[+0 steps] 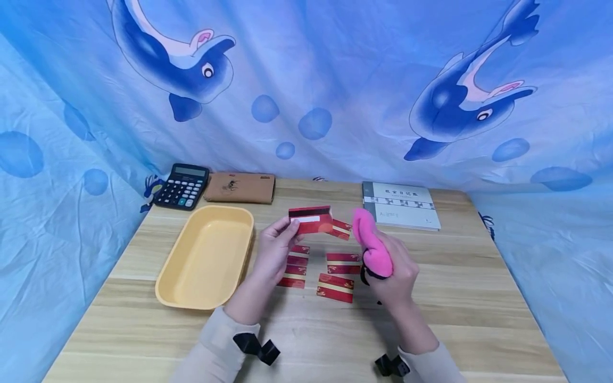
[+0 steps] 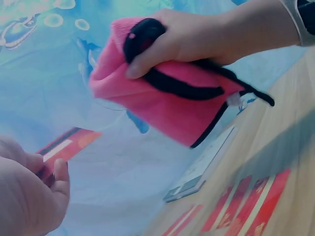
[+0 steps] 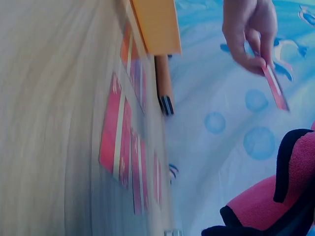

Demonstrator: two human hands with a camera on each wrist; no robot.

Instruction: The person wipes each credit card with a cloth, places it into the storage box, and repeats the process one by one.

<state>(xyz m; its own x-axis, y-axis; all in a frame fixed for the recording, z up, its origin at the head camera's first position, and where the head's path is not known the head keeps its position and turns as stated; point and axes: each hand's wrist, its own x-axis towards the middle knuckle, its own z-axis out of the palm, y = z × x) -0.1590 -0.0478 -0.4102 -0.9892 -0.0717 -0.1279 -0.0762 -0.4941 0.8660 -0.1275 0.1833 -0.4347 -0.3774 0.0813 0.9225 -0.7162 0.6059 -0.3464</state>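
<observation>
A red card (image 1: 311, 220) with a dark stripe and a white strip is pinched in my left hand (image 1: 273, 252), lifted above the table. My right hand (image 1: 396, 268) grips a bunched pink cloth (image 1: 373, 244) with black edging, held to the right of the card and apart from it. In the left wrist view the cloth (image 2: 167, 103) hangs folded from the fingers. Beneath the hands lie several red cards (image 1: 335, 288) with pale gold bands. Another card (image 1: 341, 230) lies partly behind the raised one.
A yellow tray (image 1: 165, 282) stands left of the cards. At the back left are a black calculator (image 1: 182, 186) and a brown wallet (image 1: 241, 188). A grey-white notebook (image 1: 402, 206) lies at the back right. A blue dolphin-print curtain (image 1: 311, 64) hangs behind the table.
</observation>
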